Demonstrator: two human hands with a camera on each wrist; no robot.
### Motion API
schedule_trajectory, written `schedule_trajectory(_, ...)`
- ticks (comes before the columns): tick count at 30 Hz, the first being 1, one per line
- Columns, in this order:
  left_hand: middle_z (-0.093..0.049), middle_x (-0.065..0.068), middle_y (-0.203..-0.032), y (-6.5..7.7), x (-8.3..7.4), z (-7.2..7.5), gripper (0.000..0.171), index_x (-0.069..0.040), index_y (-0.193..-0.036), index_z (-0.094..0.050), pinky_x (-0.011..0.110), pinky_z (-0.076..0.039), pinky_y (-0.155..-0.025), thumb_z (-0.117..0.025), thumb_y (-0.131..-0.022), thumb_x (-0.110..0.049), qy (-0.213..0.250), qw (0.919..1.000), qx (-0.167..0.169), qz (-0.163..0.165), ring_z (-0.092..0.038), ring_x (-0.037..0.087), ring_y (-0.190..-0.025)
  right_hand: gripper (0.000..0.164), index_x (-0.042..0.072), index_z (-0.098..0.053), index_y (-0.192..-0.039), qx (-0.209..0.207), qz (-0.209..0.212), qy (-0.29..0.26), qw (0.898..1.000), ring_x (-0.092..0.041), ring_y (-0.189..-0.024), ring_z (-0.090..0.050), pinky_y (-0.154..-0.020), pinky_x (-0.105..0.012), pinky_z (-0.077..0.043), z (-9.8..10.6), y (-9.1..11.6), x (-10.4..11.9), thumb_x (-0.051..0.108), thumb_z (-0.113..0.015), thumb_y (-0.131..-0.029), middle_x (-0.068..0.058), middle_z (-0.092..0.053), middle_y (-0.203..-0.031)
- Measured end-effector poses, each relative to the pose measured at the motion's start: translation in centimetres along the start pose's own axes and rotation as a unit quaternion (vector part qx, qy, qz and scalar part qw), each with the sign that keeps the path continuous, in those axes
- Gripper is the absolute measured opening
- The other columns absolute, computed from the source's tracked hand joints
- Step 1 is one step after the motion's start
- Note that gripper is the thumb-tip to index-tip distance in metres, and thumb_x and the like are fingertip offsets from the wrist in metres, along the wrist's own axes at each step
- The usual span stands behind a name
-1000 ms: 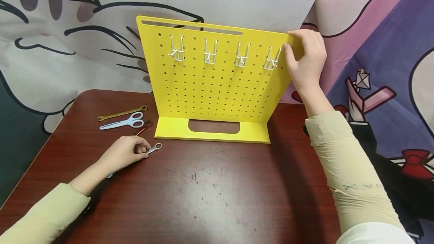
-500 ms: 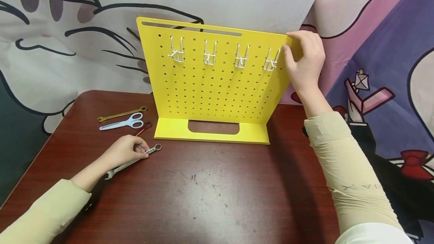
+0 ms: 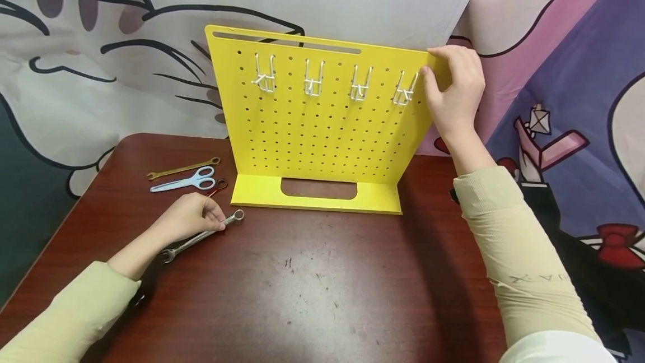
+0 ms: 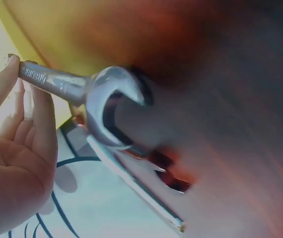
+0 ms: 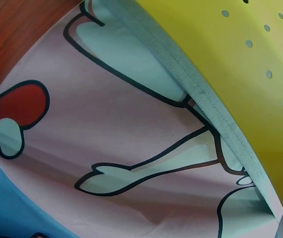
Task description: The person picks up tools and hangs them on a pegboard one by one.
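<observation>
My left hand (image 3: 188,218) pinches a silver combination wrench (image 3: 195,241) by its shaft between thumb and fingers, low over the front left of the table. In the left wrist view the wrench's open end (image 4: 98,106) points away from the fingertips. A yellow pegboard (image 3: 282,128) stands upright on its flat foot at the back of the table. Its upper right corner is gripped by my right hand (image 3: 458,88), thumb on the front face. Several white wire hooks (image 3: 312,80) hang in a row near its top.
Left of the pegboard lie light blue scissors (image 3: 188,181), a gold wrench (image 3: 181,169) and a red wrench (image 3: 219,185), partly hidden behind my left hand. A printed cloth (image 3: 151,99) hangs behind the brown table (image 3: 312,284).
The silver wrench, mostly covered by my left hand at first, now shows along its length. Hand and wrench have shifted slightly up and right. The right hand keeps its hold on the pegboard.
</observation>
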State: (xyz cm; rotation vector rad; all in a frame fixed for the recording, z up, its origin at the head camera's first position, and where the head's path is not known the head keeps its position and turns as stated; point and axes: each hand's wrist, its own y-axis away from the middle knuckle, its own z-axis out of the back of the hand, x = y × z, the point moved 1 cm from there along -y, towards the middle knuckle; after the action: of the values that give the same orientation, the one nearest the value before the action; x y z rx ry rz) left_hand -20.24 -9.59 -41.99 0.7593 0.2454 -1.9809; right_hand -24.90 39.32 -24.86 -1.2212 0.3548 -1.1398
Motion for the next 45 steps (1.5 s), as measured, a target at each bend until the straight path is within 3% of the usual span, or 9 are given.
schedule_trajectory(9, -0.08, 0.003, -0.081, -0.7, -2.1, 0.4, 0.011, -0.004, -0.092, -0.081, 0.023, -0.051, -0.064, -0.087, -0.087, -0.013, 0.045, 0.9975, -0.054, 0.011, -0.067, 0.009, -0.072, 0.027, -0.001, -0.076, -0.119, 0.007, -0.004, 0.001, 1.0, -0.036, -0.119, -0.065, -0.112, -0.037, -0.046, 0.1, 0.2, 0.1, 0.015, -0.071, -0.097, -0.018, -0.076, -0.119)
schedule_trajectory(13, -0.081, 0.009, -0.084, -1.2, -2.9, 0.7, 0.014, -0.001, -0.094, -0.081, 0.019, -0.052, -0.064, -0.087, -0.087, -0.012, 0.066, 0.9943, -0.084, 0.007, -0.071, 0.009, -0.073, 0.026, 0.0, -0.076, -0.118, 0.008, -0.002, -0.003, 1.0, -0.036, -0.118, -0.064, -0.111, -0.037, -0.046, 0.0, 0.0, 0.1, 0.014, -0.071, -0.097, -0.018, -0.076, -0.119)
schedule_trajectory(19, -0.082, 0.016, -0.091, -1.9, -4.0, 1.2, 0.016, 0.001, -0.1, -0.082, 0.016, -0.054, -0.065, -0.085, -0.09, -0.011, 0.081, 0.9871, -0.136, 0.026, -0.071, 0.004, -0.074, 0.027, -0.002, -0.076, -0.119, 0.007, 0.003, -0.001, 1.0, -0.038, -0.117, -0.064, -0.11, -0.038, -0.046, 0.0, -0.1, 0.2, 0.013, -0.071, -0.097, -0.02, -0.076, -0.118)
schedule_trajectory(25, -0.08, 0.023, -0.101, -3.1, -5.6, 2.2, 0.019, 0.003, -0.103, -0.082, 0.012, -0.054, -0.065, -0.084, -0.091, -0.013, 0.133, 0.9688, -0.208, 0.025, -0.065, -0.009, -0.07, 0.028, -0.002, -0.076, -0.119, 0.004, 0.004, 0.002, 1.0, -0.038, -0.117, -0.064, -0.11, -0.038, -0.046, 0.1, -0.2, 0.1, 0.014, -0.07, -0.097, -0.02, -0.076, -0.118)
schedule_trajectory(28, -0.081, 0.018, -0.101, -3.7, -6.5, 2.9, 0.02, 0.002, -0.104, -0.082, 0.012, -0.053, -0.064, -0.085, -0.092, -0.015, 0.153, 0.9604, -0.232, 0.024, -0.064, -0.012, -0.07, 0.027, -0.001, -0.076, -0.118, 0.005, 0.002, 0.002, 1.0, -0.037, -0.117, -0.064, -0.11, -0.038, -0.046, 0.2, -0.2, 0.2, 0.014, -0.07, -0.097, -0.019, -0.076, -0.118)
schedule_trajectory(30, -0.082, 0.007, -0.095, -3.9, -7.3, 3.4, 0.022, 0.001, -0.104, -0.082, 0.011, -0.052, -0.065, -0.085, -0.092, -0.016, 0.163, 0.9552, -0.246, 0.022, -0.064, -0.013, -0.071, 0.026, 0.0, -0.077, -0.118, 0.006, -0.004, 0.001, 1.0, -0.036, -0.118, -0.064, -0.111, -0.038, -0.046, 0.2, -0.2, 0.2, 0.014, -0.071, -0.097, -0.018, -0.076, -0.118)
schedule_trajectory(34, -0.073, -0.026, -0.08, -4.2, -9.0, 4.6, 0.025, 0.003, -0.108, -0.081, 0.01, -0.052, -0.072, -0.085, -0.092, -0.017, 0.202, 0.9416, -0.269, 0.015, -0.066, -0.013, -0.075, 0.024, 0.003, -0.078, -0.116, 0.008, -0.02, -0.004, 1.0, -0.035, -0.119, -0.065, -0.111, -0.039, -0.046, 0.2, -0.1, 0.2, 0.013, -0.074, -0.096, -0.016, -0.077, -0.118)
schedule_trajectory(37, -0.066, -0.039, -0.074, -4.5, -10.3, 5.4, 0.028, 0.004, -0.11, -0.08, 0.01, -0.053, -0.077, -0.085, -0.092, -0.016, 0.239, 0.9287, -0.284, 0.007, -0.068, -0.013, -0.077, 0.023, 0.002, -0.078, -0.117, 0.009, -0.021, -0.003, 1.0, -0.036, -0.119, -0.065, -0.111, -0.04, -0.046, 0.2, -0.1, 0.2, 0.012, -0.075, -0.095, -0.017, -0.077, -0.118)
schedule_trajectory(45, -0.071, -0.03, -0.079, -5.5, -12.7, 7.3, 0.028, 0.006, -0.111, -0.079, 0.014, -0.056, -0.082, -0.085, -0.092, -0.013, 0.298, 0.8982, -0.322, -0.028, -0.069, -0.001, -0.086, 0.024, 0.002, -0.078, -0.117, 0.01, -0.022, 0.0, 1.0, -0.036, -0.119, -0.065, -0.111, -0.041, -0.046, 0.2, -0.1, 0.2, 0.012, -0.075, -0.096, -0.017, -0.077, -0.119)
